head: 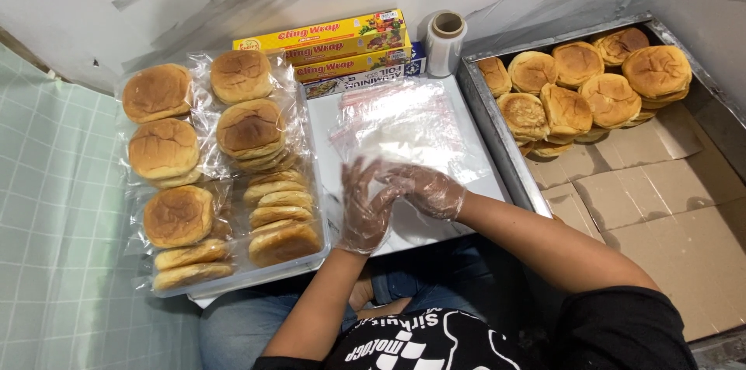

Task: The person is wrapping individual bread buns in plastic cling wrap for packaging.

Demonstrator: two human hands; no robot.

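Head view, centre frame: left hand [364,211] and right hand [426,190], both in thin clear gloves, meet fingertip to fingertip over a white board [326,125]. Fingers loosely spread, clamped on nothing discernible. Clear plastic bags [400,125] lie just above them. Bagged buns [210,160] fill the left; loose buns [583,86] sit upper right in a metal tray [497,137].

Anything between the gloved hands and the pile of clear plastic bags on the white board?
Nothing visible. The left hand and right hand, both in thin clear gloves, meet just at the near edge of the plastic bags on the white board. The bagged buns and the metal tray sit off to either side.
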